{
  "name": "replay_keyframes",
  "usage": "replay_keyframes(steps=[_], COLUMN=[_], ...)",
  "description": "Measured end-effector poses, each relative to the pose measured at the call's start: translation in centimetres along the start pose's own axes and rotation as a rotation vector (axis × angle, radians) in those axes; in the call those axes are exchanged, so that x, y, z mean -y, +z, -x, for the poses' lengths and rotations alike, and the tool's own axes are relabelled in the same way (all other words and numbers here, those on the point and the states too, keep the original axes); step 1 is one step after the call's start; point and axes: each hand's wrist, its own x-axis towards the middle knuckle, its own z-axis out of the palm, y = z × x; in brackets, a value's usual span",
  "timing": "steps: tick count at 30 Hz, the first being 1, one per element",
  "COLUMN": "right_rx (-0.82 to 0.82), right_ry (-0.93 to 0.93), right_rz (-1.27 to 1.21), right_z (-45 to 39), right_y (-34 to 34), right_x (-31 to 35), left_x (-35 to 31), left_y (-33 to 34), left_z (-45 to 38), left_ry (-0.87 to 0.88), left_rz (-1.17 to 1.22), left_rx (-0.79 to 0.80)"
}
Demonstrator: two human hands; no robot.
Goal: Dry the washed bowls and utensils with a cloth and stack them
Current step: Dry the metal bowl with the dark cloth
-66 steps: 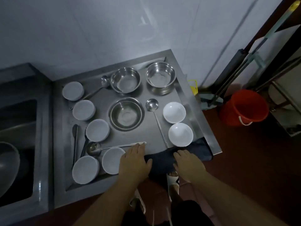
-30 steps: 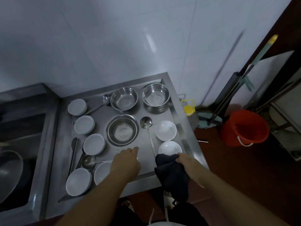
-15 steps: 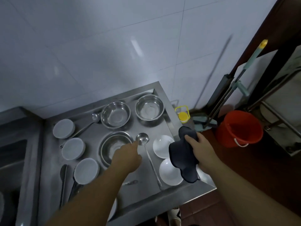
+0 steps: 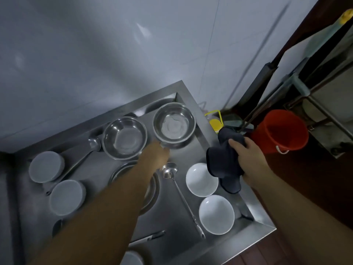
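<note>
— head view first: how far along are you?

— barely begun, i'd say. my right hand [image 4: 248, 161] is closed around the dark cloth [image 4: 224, 165], bunched and hanging over the right edge of the worktop [image 4: 191, 243]. my left hand [image 4: 160, 153] reaches toward the steel bowl [image 4: 174, 124] in the far right corner, fingertips at its near rim. it's blurred, so i can't tell whether the fingers are spread or already pinching the rim.

— anything dried or stacked yet?

— nothing is stacked that i can see. a second steel bowl [image 4: 124, 137] sits beside the corner one along the far edge. two white bowls [image 4: 202, 179] sit open side up near the right edge. two more bowls [image 4: 46, 166] sit upside down along the left. the ladle [image 4: 169, 171] lies between the white bowls and my forearm. all of it still looks to be waiting for the cloth.

— what can't you make out?

— my forearm covers most of a third steel bowl [image 4: 152, 188] in the middle. another pale bowl is cut off at the near edge. the utensils at the near left are dark and half hidden. whether anything is wet, i can't tell in this dim light.
</note>
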Motion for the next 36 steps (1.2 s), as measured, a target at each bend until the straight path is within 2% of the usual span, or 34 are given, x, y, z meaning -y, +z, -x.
replay_keyframes(steps=[5, 9, 11, 14, 18, 26, 32, 36], right_rx=[-0.033, -0.041, -0.041, -0.03, -0.017, 0.08, 0.305, 0.492], right_ry=[0.021, 0.05, 0.063, 0.079, 0.057, -0.101, -0.292, -0.441], right_rz=[0.013, -0.005, -0.008, -0.033, -0.04, 0.022, 0.086, 0.313], right_z=[-1.1, -1.0, -0.8, -0.2, 1.0, 4.7, 10.3, 14.5], right_y=[0.9, 1.4, 1.5, 1.4, 1.0, -0.1, -0.7, -1.6], right_x=[-0.1, -0.2, -0.3, -0.1, 1.1, 5.9, 9.3, 11.7], left_x=[-0.7, 2.8, 4.0, 0.2, -1.9, -1.2, -0.6, -0.5], left_y=[0.3, 4.1, 5.5, 2.5, 0.7, -1.3, -2.3, -2.6], left_z=[-4.2, -11.5, -13.6, -8.3, -4.4, 4.6, 14.7, 21.6], left_ry=[-0.144, -0.329, -0.371, -0.398, -0.359, -0.333, -0.185, -0.067], left_rz=[0.149, 0.65, 0.822, 1.06, 1.249, 1.329, 1.484, 1.47], left_rx=[0.049, 0.053, 0.061, -0.02, -0.047, -0.043, 0.036, 0.06])
